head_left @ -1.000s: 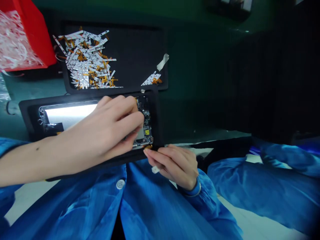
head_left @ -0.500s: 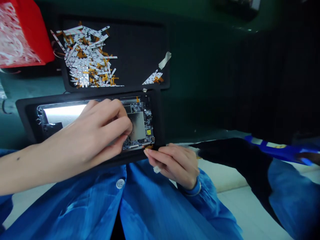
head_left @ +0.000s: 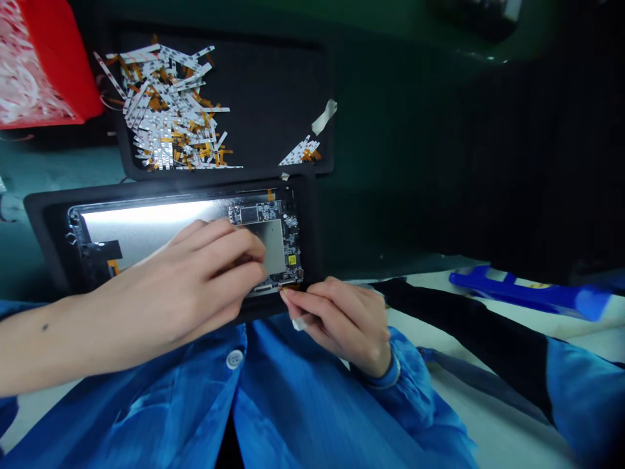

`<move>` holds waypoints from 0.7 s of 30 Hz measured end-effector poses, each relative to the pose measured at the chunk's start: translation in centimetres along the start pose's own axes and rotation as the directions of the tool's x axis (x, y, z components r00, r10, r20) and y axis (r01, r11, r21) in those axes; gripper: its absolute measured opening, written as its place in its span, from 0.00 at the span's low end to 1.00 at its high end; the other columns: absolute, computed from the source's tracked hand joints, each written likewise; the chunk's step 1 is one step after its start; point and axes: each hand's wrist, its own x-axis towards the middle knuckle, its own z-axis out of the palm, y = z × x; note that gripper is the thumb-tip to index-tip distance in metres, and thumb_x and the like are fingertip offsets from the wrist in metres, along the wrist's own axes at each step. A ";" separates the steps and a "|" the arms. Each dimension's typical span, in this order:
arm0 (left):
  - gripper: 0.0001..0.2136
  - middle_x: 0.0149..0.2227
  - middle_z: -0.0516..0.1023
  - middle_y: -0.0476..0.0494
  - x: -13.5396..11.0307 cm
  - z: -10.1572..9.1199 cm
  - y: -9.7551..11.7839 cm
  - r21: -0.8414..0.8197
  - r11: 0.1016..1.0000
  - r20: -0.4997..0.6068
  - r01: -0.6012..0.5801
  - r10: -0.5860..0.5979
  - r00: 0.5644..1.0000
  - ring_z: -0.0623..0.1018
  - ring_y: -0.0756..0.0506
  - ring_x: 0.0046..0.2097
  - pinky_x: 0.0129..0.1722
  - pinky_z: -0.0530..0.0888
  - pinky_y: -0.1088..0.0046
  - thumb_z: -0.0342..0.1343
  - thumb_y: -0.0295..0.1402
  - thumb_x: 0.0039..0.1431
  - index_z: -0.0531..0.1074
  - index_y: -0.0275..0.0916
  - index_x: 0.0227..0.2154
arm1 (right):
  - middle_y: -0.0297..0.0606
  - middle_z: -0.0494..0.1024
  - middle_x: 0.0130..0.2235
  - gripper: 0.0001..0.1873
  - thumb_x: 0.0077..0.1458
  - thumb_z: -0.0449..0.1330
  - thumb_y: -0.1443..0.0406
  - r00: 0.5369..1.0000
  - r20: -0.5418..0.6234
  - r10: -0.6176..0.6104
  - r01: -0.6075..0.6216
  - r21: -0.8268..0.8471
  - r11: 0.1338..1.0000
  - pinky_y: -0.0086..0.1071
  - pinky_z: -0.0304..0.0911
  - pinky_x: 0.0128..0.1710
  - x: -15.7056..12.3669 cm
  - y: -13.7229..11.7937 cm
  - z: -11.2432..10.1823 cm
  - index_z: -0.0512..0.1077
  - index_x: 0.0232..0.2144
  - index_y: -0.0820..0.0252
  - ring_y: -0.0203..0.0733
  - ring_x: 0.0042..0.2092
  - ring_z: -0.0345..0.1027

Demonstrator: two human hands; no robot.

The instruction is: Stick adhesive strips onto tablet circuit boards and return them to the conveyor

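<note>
An opened tablet (head_left: 146, 234) lies in a black tray (head_left: 46, 221), with its circuit board (head_left: 249, 213) and a silver metal plate (head_left: 273, 244) exposed. Over the lower part of the board, my left hand (head_left: 209, 267) is closed with its fingers curled; its fingertips are hidden. My right hand (head_left: 342, 319) pinches a small orange flex cable (head_left: 291, 286) at the tablet's lower right corner, by the connectors. A bit of white strip (head_left: 300, 322) shows under its fingers.
Behind stands a black tray (head_left: 273, 71) with a pile of white-and-orange flex cables (head_left: 168, 117) and a smaller bunch (head_left: 300, 153). A red box (head_left: 63, 65) of clear plastic pieces is at the upper left. Another person's blue sleeve (head_left: 586, 391) shows at right, near a blue object (head_left: 527, 293).
My left hand has moved slightly right and down, uncovering more of the board's upper part. The right hand stays at the corner. At the right, the other person's sleeve and the blue object have shifted.
</note>
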 end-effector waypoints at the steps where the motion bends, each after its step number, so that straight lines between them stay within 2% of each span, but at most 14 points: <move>1: 0.09 0.50 0.74 0.38 0.0 0.0 0.1 0.001 1.000 0.004 -0.002 0.002 1.000 0.73 0.38 0.53 0.48 0.71 0.58 0.45 0.29 0.72 0.70 0.37 0.47 | 0.33 0.78 0.29 0.02 0.59 0.66 0.73 1.000 0.007 -0.004 0.004 0.002 1.000 0.26 0.69 0.26 0.1 0.0 0.0 0.77 0.35 0.65 0.31 0.28 0.71; 5: 0.10 0.50 0.75 0.38 0.1 0.1 0.2 0.011 1.000 0.020 0.016 -0.016 1.000 0.73 0.39 0.52 0.49 0.71 0.58 0.44 0.29 0.73 0.70 0.37 0.46 | 0.35 0.78 0.29 0.01 0.59 0.66 0.74 0.999 0.039 -0.012 0.011 0.031 0.999 0.26 0.71 0.28 0.4 0.2 -0.3 0.77 0.35 0.67 0.32 0.29 0.71; 9: 0.13 0.51 0.75 0.40 0.2 0.5 0.0 0.032 0.999 -0.016 -0.032 0.032 0.999 0.72 0.40 0.51 0.49 0.69 0.59 0.41 0.30 0.73 0.71 0.38 0.48 | 0.35 0.78 0.29 0.01 0.60 0.64 0.73 0.998 0.066 -0.023 0.021 0.025 0.999 0.28 0.70 0.27 0.5 0.3 -0.5 0.77 0.36 0.67 0.33 0.29 0.71; 14: 0.13 0.52 0.75 0.43 0.6 0.6 0.0 0.055 0.994 0.007 -0.096 0.095 0.995 0.71 0.41 0.52 0.48 0.64 0.61 0.42 0.30 0.74 0.72 0.39 0.51 | 0.35 0.77 0.29 0.02 0.61 0.62 0.74 0.996 0.093 -0.010 0.007 0.030 1.000 0.27 0.68 0.28 0.6 0.3 -0.5 0.75 0.36 0.66 0.33 0.29 0.69; 17: 0.16 0.53 0.75 0.46 0.8 0.3 0.1 0.082 0.994 0.071 -0.077 0.072 0.995 0.71 0.43 0.52 0.47 0.64 0.63 0.39 0.28 0.75 0.72 0.41 0.52 | 0.34 0.75 0.28 0.05 0.63 0.60 0.74 0.990 0.135 0.042 -0.048 0.044 0.998 0.28 0.64 0.26 0.6 0.2 -0.7 0.73 0.34 0.64 0.32 0.28 0.67; 21: 0.19 0.51 0.75 0.42 0.9 0.0 -0.2 0.176 0.967 0.122 -0.183 0.163 0.979 0.71 0.40 0.52 0.47 0.64 0.61 0.35 0.27 0.75 0.72 0.39 0.52 | 0.33 0.72 0.33 0.07 0.65 0.61 0.68 0.963 0.181 0.200 -0.224 0.125 0.967 0.25 0.63 0.25 0.6 0.6 -0.9 0.68 0.33 0.60 0.30 0.30 0.66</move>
